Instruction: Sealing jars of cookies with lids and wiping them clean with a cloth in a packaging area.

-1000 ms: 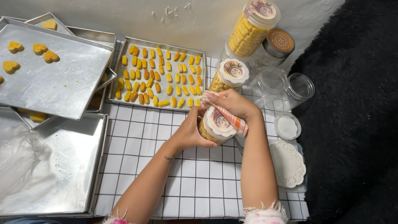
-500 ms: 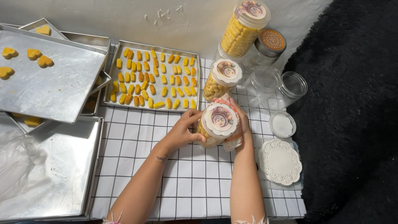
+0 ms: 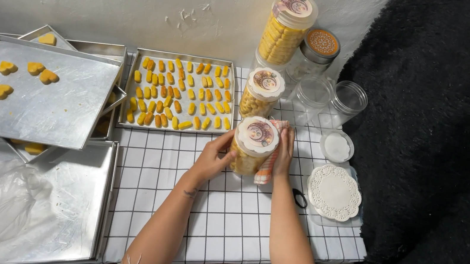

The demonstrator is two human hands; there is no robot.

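Note:
A clear jar of yellow cookies (image 3: 251, 147) with a round sticker on its white lid stands on the white grid-patterned table (image 3: 224, 220). My left hand (image 3: 215, 158) cups its left side. My right hand (image 3: 284, 151) presses a red-and-white striped cloth (image 3: 267, 164) against its right side. Just behind stands a second filled jar (image 3: 261, 92), and farther back a taller stack of filled jars (image 3: 286, 28).
A metal tray of small yellow cookies (image 3: 179, 93) lies behind my left hand. Stacked trays (image 3: 36, 93) with heart-shaped cookies and a tray with plastic film (image 3: 17, 201) sit left. Empty clear jars (image 3: 330, 99), a lid (image 3: 336, 146) and a doily stack (image 3: 334, 192) sit right, beside a black furry rug (image 3: 442, 145).
Both hands have brought the jar down from mid-air onto the table. The right hand moved from the jar's top to its right side with the cloth.

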